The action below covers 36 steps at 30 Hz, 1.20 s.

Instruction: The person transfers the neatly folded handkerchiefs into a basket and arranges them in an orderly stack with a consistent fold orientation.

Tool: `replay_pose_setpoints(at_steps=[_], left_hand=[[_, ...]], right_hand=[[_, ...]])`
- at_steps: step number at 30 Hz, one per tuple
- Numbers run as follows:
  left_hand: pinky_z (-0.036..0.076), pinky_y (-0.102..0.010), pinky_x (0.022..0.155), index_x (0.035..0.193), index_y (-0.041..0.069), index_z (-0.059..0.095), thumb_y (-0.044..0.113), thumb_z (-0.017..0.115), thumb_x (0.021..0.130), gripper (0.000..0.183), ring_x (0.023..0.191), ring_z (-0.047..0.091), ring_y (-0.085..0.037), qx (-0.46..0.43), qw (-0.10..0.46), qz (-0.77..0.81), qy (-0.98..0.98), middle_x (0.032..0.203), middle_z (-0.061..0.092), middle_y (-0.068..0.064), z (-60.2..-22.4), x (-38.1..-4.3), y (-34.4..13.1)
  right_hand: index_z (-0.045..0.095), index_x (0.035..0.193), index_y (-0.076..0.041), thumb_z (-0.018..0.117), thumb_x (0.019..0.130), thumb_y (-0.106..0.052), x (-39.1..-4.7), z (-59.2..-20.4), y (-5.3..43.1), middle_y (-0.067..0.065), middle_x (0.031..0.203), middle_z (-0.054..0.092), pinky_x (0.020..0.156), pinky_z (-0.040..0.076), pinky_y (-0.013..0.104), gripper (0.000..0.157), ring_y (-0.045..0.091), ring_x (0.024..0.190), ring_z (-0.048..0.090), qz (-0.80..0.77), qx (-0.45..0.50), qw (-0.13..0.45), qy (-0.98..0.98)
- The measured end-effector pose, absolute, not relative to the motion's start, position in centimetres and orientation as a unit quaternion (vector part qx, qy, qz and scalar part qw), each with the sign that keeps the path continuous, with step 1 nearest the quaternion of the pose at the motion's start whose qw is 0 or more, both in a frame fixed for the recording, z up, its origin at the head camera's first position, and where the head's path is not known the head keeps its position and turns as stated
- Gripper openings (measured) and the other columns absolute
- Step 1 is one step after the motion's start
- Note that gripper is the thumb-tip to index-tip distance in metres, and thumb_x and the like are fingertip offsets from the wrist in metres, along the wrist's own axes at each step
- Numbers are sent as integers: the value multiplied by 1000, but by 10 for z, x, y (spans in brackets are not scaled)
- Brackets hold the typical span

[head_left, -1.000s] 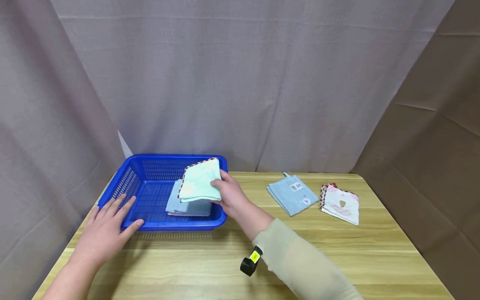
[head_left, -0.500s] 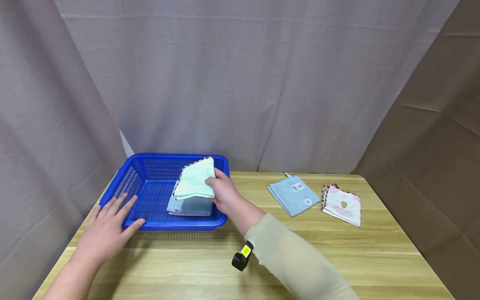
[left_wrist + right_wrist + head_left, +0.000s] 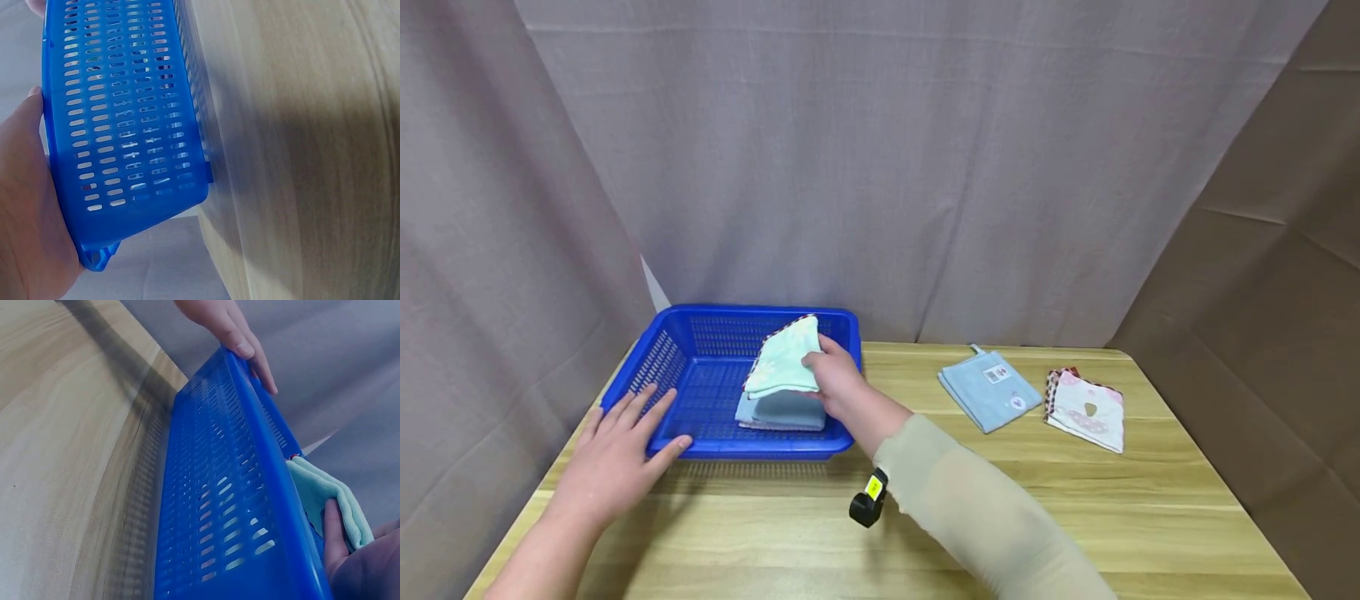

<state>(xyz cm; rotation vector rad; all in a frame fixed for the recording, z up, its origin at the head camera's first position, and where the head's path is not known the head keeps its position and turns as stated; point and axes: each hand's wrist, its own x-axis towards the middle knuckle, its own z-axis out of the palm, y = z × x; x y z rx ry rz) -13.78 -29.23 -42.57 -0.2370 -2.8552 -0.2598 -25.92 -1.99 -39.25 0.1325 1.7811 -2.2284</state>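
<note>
My right hand pinches a folded mint-green towel with a dark red-and-white checked edge. The towel tilts above the right part of a blue plastic basket, over a light-blue folded towel stacked inside. In the right wrist view, the thumb and fingers clasp the mint towel just past the basket's near rim. My left hand rests with spread, fairly straight fingers on the basket's near left corner. From the left wrist, that hand shows along the rim of the slotted basket wall.
On the wooden table, right of the basket, lie a light-blue folded towel with a label and a white folded towel with pink patches. A grey curtain hangs behind; a brown panel borders the right.
The right hand has carried the mint towel slightly left over the basket, tilting it more. The left hand has stayed at the basket's corner.
</note>
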Motion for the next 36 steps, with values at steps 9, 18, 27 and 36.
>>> replay_pose_setpoints(at_steps=[9,18,27,36], left_hand=[[8,-70,112,152,11,39,60,50,97,74,136,29,-53,-81,129,-90,-984,151,36,-29,-424,-137,-293],[8,-70,112,152,11,39,59,51,97,74,136,29,-52,-84,134,-93,-983,151,36,-28,-425,-137,-293],[8,-69,112,152,11,39,58,52,96,74,136,29,-52,-82,134,-90,-983,152,36,-28,-425,-138,-292],[8,-70,112,152,11,39,60,50,97,75,136,29,-52,-83,132,-90,-984,151,36,-27,-424,-137,-293]], right_hand=[[43,149,-9,49,92,4,-265,-393,-30,17,111,68,76,60,43,60,27,91,69,-771,56,152,616],[43,150,-9,46,91,6,-268,-395,-41,18,112,68,79,59,46,61,28,93,69,-764,60,161,621],[44,149,-10,45,90,9,-272,-398,-45,20,111,67,79,59,48,62,30,90,69,-762,65,165,623],[41,151,-11,41,91,10,-272,-401,-45,23,118,65,86,56,52,63,34,98,68,-759,67,185,620]])
